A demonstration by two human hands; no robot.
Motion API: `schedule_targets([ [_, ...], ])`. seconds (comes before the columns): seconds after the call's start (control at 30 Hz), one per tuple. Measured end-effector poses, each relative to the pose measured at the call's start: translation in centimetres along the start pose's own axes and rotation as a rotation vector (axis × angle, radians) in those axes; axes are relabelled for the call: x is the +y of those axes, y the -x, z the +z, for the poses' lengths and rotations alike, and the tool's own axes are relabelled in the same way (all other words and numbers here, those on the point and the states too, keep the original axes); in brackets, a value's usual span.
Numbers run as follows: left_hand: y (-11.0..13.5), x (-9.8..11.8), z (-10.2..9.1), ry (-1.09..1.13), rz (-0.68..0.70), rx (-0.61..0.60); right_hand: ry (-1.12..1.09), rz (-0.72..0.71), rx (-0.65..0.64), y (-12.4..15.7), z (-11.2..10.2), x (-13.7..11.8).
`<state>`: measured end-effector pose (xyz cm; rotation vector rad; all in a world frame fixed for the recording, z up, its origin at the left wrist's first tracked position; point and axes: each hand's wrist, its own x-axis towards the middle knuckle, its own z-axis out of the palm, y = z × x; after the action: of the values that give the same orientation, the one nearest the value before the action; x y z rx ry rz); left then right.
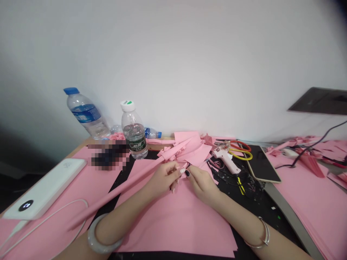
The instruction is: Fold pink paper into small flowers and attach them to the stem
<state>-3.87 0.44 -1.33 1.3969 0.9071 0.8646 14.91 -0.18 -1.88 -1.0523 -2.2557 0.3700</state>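
Pink folded paper piece (pixel 176 185): small, creased, pinched between both hands above a large pink paper sheet (pixel 173 227). Left hand (pixel 162 178): narrow pinch, fingers closed on the piece's left side. Right hand (pixel 202 184): narrow pinch on its right side. Long pink paper tube (pixel 121 188): left of the piece, lying diagonally. Pink glue gun (pixel 226 161), red-and-yellow-handled scissors (pixel 240 152), smartphone (pixel 261 164): right of the piece, beyond it. Two water bottles (pixel 134 142) (pixel 86 112): left of the piece, beyond it; labels dark and blue, wording unreadable. White power bank (pixel 45 189): far left.
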Motion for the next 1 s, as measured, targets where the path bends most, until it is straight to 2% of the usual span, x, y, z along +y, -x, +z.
schedule_targets([
  [0.17,0.2,0.4,-0.3,-0.145,0.049,0.059,0.113,0.025,0.02,0.0,0.1,0.2],
  [0.27,0.1,0.7,-0.5,-0.215,0.069,0.075,0.092,0.06,0.047,-0.1,0.0,0.2],
  [0.37,0.1,0.7,-0.6,-0.32,0.118,0.097,-0.028,0.126,0.087,-0.2,-0.1,-0.1],
  [0.5,0.1,0.5,-0.8,-0.445,0.253,0.145,-0.224,0.219,0.149,-0.3,-0.6,-0.6],
  [0.67,0.2,0.2,-0.9,-0.51,0.353,0.158,-0.504,0.338,0.046,-0.5,-0.3,-0.8],
  [0.73,0.2,0.2,-0.7,-0.498,0.343,0.169,-0.636,0.39,0.011,-0.6,0.0,-0.6],
  [0.83,0.2,0.3,-0.3,-0.408,0.272,0.184,-0.746,0.423,0.024,-0.8,0.4,-0.4],
  [1.0,0.0,0.4,0.0,0.007,0.124,0.136,-0.744,0.406,0.116,-1.0,0.2,-0.3],
])
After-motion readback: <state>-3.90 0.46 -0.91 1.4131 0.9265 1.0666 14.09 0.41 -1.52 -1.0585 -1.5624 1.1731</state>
